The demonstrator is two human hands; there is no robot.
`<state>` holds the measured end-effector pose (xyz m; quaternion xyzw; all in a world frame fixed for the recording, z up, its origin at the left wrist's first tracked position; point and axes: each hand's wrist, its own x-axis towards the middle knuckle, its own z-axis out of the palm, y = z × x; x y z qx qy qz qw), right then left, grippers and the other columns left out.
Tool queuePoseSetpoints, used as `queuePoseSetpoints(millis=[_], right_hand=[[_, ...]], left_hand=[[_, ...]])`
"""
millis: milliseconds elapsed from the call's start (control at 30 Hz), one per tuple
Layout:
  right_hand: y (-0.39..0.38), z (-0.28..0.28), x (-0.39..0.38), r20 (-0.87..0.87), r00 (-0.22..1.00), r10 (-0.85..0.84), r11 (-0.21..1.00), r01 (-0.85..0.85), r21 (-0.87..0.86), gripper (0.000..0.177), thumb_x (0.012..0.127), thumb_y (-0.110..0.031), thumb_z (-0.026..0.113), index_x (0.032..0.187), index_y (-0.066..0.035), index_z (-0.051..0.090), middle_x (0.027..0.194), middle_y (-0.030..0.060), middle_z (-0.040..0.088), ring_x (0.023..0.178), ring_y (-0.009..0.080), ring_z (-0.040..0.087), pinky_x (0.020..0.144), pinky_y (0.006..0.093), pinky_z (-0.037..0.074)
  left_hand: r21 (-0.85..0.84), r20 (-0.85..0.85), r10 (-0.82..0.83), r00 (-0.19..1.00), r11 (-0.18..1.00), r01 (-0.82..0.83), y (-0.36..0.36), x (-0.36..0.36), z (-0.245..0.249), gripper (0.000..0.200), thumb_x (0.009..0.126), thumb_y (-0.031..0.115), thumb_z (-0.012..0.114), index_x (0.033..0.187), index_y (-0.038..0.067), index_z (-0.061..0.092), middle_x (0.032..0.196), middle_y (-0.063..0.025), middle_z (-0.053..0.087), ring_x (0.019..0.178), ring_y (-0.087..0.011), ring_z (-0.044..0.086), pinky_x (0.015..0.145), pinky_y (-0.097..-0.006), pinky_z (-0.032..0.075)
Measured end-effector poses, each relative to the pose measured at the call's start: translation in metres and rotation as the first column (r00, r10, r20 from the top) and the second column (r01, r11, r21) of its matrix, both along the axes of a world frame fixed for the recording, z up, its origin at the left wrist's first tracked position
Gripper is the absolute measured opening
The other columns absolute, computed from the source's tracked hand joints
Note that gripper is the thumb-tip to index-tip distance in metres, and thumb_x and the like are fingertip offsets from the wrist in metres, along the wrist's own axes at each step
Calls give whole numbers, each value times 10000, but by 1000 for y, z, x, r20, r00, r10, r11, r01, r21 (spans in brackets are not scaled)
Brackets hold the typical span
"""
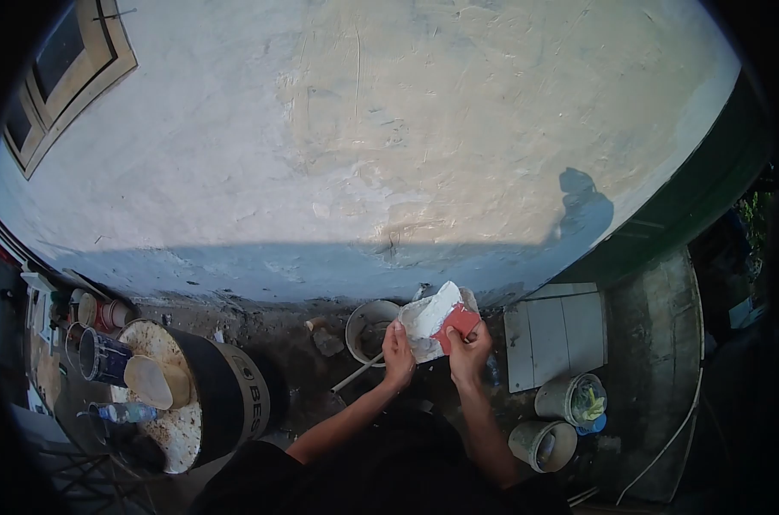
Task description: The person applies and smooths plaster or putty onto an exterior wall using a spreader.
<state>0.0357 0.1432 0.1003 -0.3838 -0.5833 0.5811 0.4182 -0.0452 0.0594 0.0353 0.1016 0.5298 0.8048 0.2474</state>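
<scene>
In front of my body, my left hand (397, 357) grips the left side of a white, putty-smeared container (417, 319), whose exact shape is hard to make out. Closed around a flat red putty scraper (460, 320), my right hand (470, 354) has its thumb on the scraper's face. The scraper lies over the right part of the container. Thick white putty (443, 302) shows along the scraper's upper left edge. Both hands are close together, with the container between them.
Ahead rises a wall (346, 154) with patchy putty. A bucket (368, 330) stands behind my left hand. At left, a large drum (218, 390) carries a plastic tub (156, 382) and a bottle (127, 412). Pale panels (557, 339) and two buckets (554, 400) (527, 439) are at right.
</scene>
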Motion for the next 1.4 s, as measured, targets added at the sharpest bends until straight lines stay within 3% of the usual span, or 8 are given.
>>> queuePoseSetpoints(millis=[200,500,600,700,1000,1233,1333,1400], right_hand=[[-23,3,-23,-31,999,-8,997,6,-80,202,815,38,695,1000,21,616,893,65,677,791,110,632,719,270,502],[-40,-6,-37,-226,963,-144,911,40,-411,251,848,73,665,1082,-1,613,1031,81,659,912,157,645,761,298,543],[-40,-2,-37,-267,941,-208,845,35,-533,239,850,65,657,1062,-39,624,964,61,658,757,121,641,575,238,497],[-39,1,-36,-267,938,-222,808,24,-589,253,853,60,651,1078,-50,616,949,53,651,713,109,632,500,221,456],[-32,0,-34,-362,899,-245,766,-49,-641,312,866,47,654,1153,-63,599,1082,60,648,1005,196,642,869,339,535],[8,24,-34,-414,881,-230,801,-71,-595,327,871,59,648,1166,-53,562,1106,64,624,1013,189,631,849,340,539],[53,54,-38,-476,867,-151,888,-92,-451,340,866,61,658,1164,-67,554,1117,66,619,1018,187,630,847,334,543],[87,114,-47,-483,868,-112,956,-38,-291,319,878,50,653,1166,-46,554,1144,79,610,1025,181,626,844,329,536]], left_hand=[[-13,-50,55,997,998,-55,-11,-9,0,393,1089,305,346,1245,-15,512,1113,-86,607,1023,-125,565,906,-282,458],[-10,-66,65,996,998,-65,-15,-8,3,394,1087,306,351,1262,-14,501,1131,-94,601,1043,-138,562,921,-291,456],[13,-68,65,996,998,-64,-14,-8,8,394,1086,309,356,1259,-13,504,1127,-91,603,1038,-135,564,918,-290,457],[-43,-93,56,994,997,-60,-14,-11,0,395,1086,313,357,1246,-12,514,1123,-87,605,1029,-130,564,916,-285,454],[-116,-78,48,996,992,-56,-7,-24,2,415,1085,350,356,1145,-3,565,994,-43,597,918,-91,526,818,-262,444],[-60,88,28,996,998,-22,3,-39,-19,422,1080,375,368,1051,10,576,912,-19,586,827,-82,517,738,-264,446],[-3,165,-20,986,1000,21,7,-48,-21,430,1078,386,369,1037,12,576,921,-28,604,831,-92,541,752,-270,467],[22,148,-42,988,999,39,9,-54,-11,432,1076,389,370,1029,12,575,931,-38,617,840,-98,563,768,-272,482]])
